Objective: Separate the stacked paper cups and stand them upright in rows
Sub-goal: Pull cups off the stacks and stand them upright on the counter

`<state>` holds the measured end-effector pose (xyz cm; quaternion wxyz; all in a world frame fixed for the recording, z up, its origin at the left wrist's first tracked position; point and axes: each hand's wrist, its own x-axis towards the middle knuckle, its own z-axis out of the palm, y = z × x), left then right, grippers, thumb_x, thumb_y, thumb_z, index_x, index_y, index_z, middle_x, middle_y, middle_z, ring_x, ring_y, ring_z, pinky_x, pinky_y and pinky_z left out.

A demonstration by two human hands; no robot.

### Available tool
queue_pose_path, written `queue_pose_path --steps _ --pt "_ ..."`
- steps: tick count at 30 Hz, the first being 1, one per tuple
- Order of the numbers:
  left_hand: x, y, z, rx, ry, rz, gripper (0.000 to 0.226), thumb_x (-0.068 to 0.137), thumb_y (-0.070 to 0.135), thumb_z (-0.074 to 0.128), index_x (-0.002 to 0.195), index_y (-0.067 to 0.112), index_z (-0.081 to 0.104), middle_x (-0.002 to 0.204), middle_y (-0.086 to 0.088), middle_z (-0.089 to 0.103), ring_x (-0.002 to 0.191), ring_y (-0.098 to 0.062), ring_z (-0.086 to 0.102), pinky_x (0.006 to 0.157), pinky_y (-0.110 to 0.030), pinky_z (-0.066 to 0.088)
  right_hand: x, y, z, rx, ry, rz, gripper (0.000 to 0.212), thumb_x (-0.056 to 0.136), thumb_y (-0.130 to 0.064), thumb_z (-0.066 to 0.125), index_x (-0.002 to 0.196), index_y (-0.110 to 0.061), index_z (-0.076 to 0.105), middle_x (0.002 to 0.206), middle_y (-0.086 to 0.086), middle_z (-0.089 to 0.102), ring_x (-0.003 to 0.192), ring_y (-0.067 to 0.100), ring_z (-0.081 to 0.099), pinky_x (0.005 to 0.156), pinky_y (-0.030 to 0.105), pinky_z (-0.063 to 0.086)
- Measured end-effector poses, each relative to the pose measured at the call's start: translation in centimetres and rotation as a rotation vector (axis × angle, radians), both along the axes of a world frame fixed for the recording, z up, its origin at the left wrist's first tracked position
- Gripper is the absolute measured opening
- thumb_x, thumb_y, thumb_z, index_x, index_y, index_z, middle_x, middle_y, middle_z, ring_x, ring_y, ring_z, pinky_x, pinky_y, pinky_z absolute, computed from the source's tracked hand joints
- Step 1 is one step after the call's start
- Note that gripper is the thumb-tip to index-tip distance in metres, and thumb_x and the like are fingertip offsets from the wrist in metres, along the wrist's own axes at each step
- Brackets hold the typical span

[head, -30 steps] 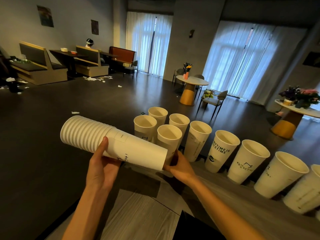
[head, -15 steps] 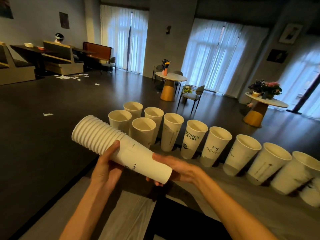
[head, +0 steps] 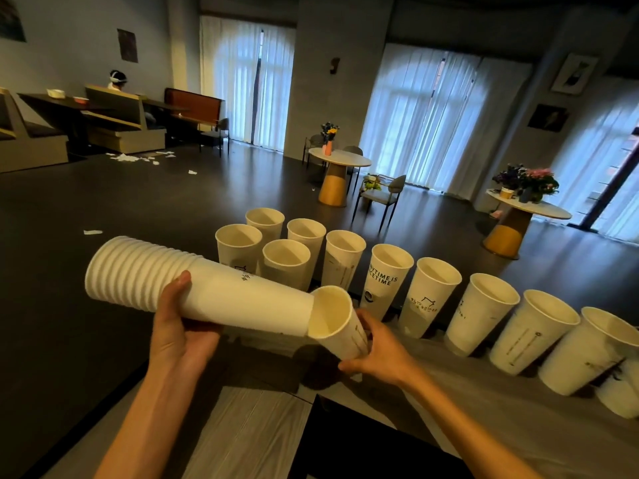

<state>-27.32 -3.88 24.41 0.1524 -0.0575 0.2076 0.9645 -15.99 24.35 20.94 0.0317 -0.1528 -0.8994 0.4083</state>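
Fingers point(head: 349, 366) of right hand point(head: 382, 354) curled round freed cup point(head: 337, 323), left hand point(head: 179, 326) gripping stack point(head: 193, 281); next, probably standing it upright on counter point(head: 484, 409).

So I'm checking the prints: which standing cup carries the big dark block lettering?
The cup reading "TIME IS", fifth from the row's right end. Its neighbours show only small faint marks or a logo.
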Motion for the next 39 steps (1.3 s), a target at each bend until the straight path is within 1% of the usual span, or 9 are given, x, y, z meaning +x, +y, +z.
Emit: queue_pose_path --steps 5,10,15,23,26,28,33,36,39 --pt "-0.3 -0.3 -0.2 0.074 -0.044 0.023 0.06 0.081 0.027 0.079 0.133 0.025 0.048 0.128 -0.011 0.067 0.112 -0.032 0.069 0.099 -0.057 0.051 -1.6 -0.6 -1.3 -0.255 0.057 -0.173 0.092 0.062 -0.019 0.091 0.138 -0.023 0.039 0.137 -0.003 0.052 0.13 0.019 0.048 0.106 0.039 0.042" --pt "0.0 0.1 -0.1 0.061 -0.065 0.032 0.043 0.086 0.027 0.074 0.123 0.025 0.052 0.126 -0.01 0.066 0.115 -0.031 0.066 0.099 -0.055 0.052 -4.0 -1.2 -2.3 -0.262 0.14 -0.156 0.074 0.062 -0.02 0.091 0.12 -0.036 0.046 0.115 -0.016 0.057 0.121 0.013 0.053 0.096 0.031 0.044" --pt "0.4 1.1 -0.2 0.047 -0.053 -0.008 0.041 0.087 0.025 0.071 0.124 0.025 0.053 0.124 -0.01 0.067 0.115 -0.032 0.065 0.1 -0.059 0.049 -5.8 -1.6 -2.5 -0.251 0.169 -0.144 0.073 0.064 -0.018 0.09 0.123 -0.029 0.049 0.12 -0.011 0.057 0.116 0.009 0.051 0.096 0.03 0.044" --pt "3.2 4.1 -0.6 0.041 -0.076 -0.143 0.058 0.068 0.02 0.076 0.123 0.018 0.057 0.117 -0.013 0.071 0.11 -0.033 0.068 0.087 -0.055 0.058 -4.9 -1.5 -2.5 -0.287 0.141 -0.112 0.082 0.063 -0.054 0.082 0.131 -0.019 0.053 0.128 -0.002 0.061 0.118 0.015 0.057 0.1 0.039 0.05" --pt "4.0 5.0 -0.8 0.036 -0.06 -0.188 0.056 0.069 0.016 0.073 0.122 0.018 0.057 0.119 -0.014 0.07 0.113 -0.034 0.066 0.087 -0.057 0.057 -3.7 -0.5 -2.5 -0.245 0.059 -0.19 0.038 0.08 -0.023 0.077 0.111 -0.012 0.057 0.1 0.0 0.064 0.088 0.01 0.06 0.074 0.02 0.049" --pt "4.3 5.2 -0.9 0.033 -0.056 -0.2 0.056 0.068 0.014 0.072 0.121 0.018 0.057 0.122 -0.014 0.067 0.116 -0.034 0.063 0.092 -0.058 0.054 -2.5 0.0 -1.9 -0.311 -0.071 -0.187 0.018 0.086 -0.022 0.072 0.099 -0.012 0.064 0.094 0.004 0.067 0.081 0.011 0.063 0.07 0.022 0.049" --pt "5.5 6.1 -0.9 0.026 -0.087 -0.225 0.06 0.065 0.011 0.074 0.121 0.019 0.057 0.13 -0.014 0.062 0.122 -0.036 0.058 0.104 -0.062 0.044 -0.2 0.0 0.8 -1.02 -0.378 0.003 0.069 0.082 -0.067 0.051 0.129 -0.016 0.048 0.123 0.014 0.063 0.108 0.028 0.064 0.088 0.037 0.053" --pt "6.2 7.1 -0.4 -0.032 -0.049 -0.226 0.094 0.04 0.011 0.095 0.125 0.019 0.057 0.13 -0.015 0.063 0.121 -0.037 0.059 0.104 -0.065 0.043 0.7 0.1 1.8 -1.111 -0.422 0.268 0.074 0.088 -0.072 0.043 0.144 -0.024 0.036 0.125 0.023 0.06 0.096 0.03 0.066 0.078 0.037 0.056" --pt "6.3 7.7 0.3 -0.093 -0.002 -0.201 0.107 0.025 0.018 0.099 0.124 0.019 0.06 0.127 -0.015 0.066 0.119 -0.035 0.06 0.103 -0.062 0.045 0.9 0.0 2.4 -0.987 -0.448 0.346 0.079 0.079 -0.059 0.069 0.141 -0.021 0.036 0.119 0.017 0.063 0.094 0.025 0.065 0.079 0.034 0.057"
